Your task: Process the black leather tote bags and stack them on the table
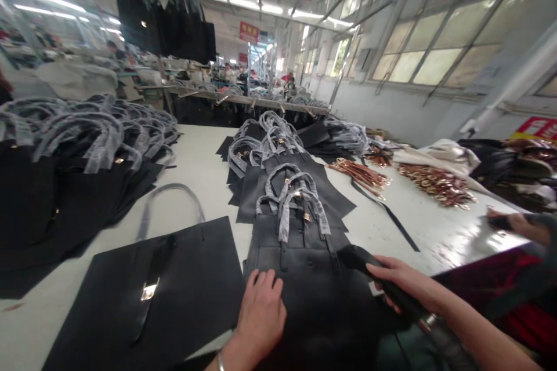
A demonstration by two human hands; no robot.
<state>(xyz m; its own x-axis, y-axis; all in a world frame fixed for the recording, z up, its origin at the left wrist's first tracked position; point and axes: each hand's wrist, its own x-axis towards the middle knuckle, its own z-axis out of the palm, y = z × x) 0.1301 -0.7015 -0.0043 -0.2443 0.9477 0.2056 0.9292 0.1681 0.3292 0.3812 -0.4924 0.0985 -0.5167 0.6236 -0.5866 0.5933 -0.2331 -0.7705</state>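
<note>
Before me a black bag (308, 295) lies flat, its handles wrapped in clear plastic, at the near end of a row of overlapping bags. My left hand (261, 313) rests on its left edge, palm down with the fingers slightly bent and nothing visible in them. My right hand (398, 281) is closed around a black tool (407, 298) with a cable-like end; the tool's dark head touches the bag near the base of the right handle. Another black bag (161, 284) with a gold clasp (149, 290) lies to the left.
Many black bags (78, 185) are piled at the left. Brown straps with gold hooks (361, 177) lie on the white table (195, 151), near a loose black strap (398, 223). Another person's hand (517, 225) is at the right edge.
</note>
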